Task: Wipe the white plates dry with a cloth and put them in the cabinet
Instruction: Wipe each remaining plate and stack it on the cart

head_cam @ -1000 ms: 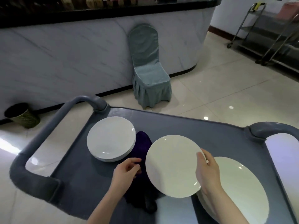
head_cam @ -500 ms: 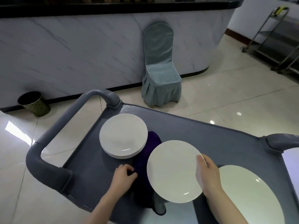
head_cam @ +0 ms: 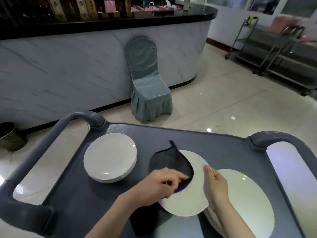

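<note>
head view: plate (head_cam: 192, 201) tilted above grey cart (head_cam: 214, 141), between left stack (head_cam: 109, 157) and right stack (head_cam: 245, 205). right hand (head_cam: 215, 188) grips its rim. left hand (head_cam: 159, 185) pinches dark purple cloth (head_cam: 171, 162), pressing it on plate's upper left. hands close, not touching.

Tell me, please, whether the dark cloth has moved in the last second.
Yes: the cloth has gone rightward from beside the plate stack, onto the held plate.

white plates (head_cam: 109, 158), dark purple cloth (head_cam: 169, 163), grey cart (head_cam: 223, 148), teal chair (head_cam: 147, 86)
</note>
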Demonstrator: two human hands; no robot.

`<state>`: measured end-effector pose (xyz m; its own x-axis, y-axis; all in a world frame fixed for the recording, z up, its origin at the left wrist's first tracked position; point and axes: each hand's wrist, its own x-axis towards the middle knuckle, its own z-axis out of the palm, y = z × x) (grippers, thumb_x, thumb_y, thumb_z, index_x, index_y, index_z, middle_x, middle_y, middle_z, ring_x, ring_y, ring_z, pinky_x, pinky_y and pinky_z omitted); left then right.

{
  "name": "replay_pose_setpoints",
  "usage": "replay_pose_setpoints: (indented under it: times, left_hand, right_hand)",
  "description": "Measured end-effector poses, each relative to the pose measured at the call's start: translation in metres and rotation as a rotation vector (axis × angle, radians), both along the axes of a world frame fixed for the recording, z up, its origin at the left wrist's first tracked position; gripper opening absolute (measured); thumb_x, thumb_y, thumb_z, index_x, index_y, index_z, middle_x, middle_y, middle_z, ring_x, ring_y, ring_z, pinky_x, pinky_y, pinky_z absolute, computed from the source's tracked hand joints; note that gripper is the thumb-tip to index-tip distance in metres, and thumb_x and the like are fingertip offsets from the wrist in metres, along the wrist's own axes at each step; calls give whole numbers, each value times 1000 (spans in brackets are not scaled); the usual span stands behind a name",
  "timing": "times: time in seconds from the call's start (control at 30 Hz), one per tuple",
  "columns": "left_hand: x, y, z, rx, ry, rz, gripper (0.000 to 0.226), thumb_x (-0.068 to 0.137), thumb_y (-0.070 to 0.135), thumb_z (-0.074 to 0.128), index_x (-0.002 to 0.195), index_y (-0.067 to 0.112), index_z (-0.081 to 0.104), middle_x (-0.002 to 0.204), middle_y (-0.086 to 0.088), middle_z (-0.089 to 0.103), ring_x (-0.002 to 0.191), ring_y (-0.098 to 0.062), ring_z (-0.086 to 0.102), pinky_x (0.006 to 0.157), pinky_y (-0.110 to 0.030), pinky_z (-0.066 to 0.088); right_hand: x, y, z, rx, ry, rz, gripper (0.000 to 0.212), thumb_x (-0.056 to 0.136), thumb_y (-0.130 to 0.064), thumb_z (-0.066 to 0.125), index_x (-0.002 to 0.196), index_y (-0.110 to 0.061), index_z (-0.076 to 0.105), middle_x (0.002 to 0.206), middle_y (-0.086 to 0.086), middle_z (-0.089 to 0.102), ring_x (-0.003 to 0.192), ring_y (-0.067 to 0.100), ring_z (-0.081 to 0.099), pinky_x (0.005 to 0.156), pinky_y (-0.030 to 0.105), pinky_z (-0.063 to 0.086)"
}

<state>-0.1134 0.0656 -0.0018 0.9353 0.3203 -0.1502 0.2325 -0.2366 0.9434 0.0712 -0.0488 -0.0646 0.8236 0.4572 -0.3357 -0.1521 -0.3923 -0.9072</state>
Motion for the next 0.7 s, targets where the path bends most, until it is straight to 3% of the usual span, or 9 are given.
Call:
replay_pose_setpoints:
  times: [0.07,0.1,0.13,0.17,0.27,0.37,0.47,0.53,0.7]
  left_hand:
    - [2,-9,-11,169,151,-213,6,72,22,52,69,23,58,128,19,64,116,3,50,98,-14,33]
    - [2,-13,-16,188,196,-231,8,75,26,55,76,24,63,127,19,64,115,8,50,99,-11,33]
    - [3,-16,-18,163,191,-165,9,77,28,58,81,24,66,123,18,66,114,11,52,99,-12,36]
    - [5,-17,-19,146,144,-31,9,79,28,61,85,24,67,117,17,68,112,9,56,99,-17,42]
    - [16,-11,-29,536,-5,310,29,86,33,62,114,29,69,130,16,61,127,0,49,109,-30,38]
    - [27,-16,-37,882,183,169,62,95,49,48,153,34,31,163,13,10,152,-12,6,123,-38,10]
    - [27,-35,-39,993,121,81,59,91,40,53,148,29,43,160,4,28,148,-25,28,116,-54,30]
    - [26,-47,-43,989,8,7,55,88,35,54,143,27,52,156,3,38,145,-24,35,112,-56,35]
    - [50,-33,-40,1033,89,-68,57,101,40,21,157,34,16,164,16,-6,152,-13,-11,123,-50,0]
  right_hand:
    - [4,-1,3,73,53,-56,43,99,-28,55,57,-18,55,53,-5,51,62,13,35,61,29,42]
    - [6,-2,4,113,81,-86,38,99,-28,56,67,-10,63,60,0,61,64,22,59,68,25,46]
    - [7,-3,6,146,98,-106,35,100,-28,57,79,-1,65,91,12,68,107,24,55,75,24,48]
    - [7,-5,8,162,105,-106,36,100,-28,57,89,6,62,75,11,68,73,26,63,79,29,50]
    - [0,-8,14,193,125,-109,45,100,-27,56,104,17,50,102,35,53,73,34,52,99,51,47]
    - [-8,-7,20,232,147,-137,44,100,-28,57,100,15,50,84,31,52,72,38,50,83,44,54]
    - [-9,-6,26,278,171,-192,36,100,-27,57,91,7,61,88,27,62,85,46,57,91,46,52]
    - [-9,-5,30,316,211,-219,29,100,-28,58,83,-9,73,86,8,75,88,28,68,88,41,54]
    - [-26,3,31,322,256,-200,42,99,-46,54,78,-14,71,68,-4,71,66,9,66,68,31,50]
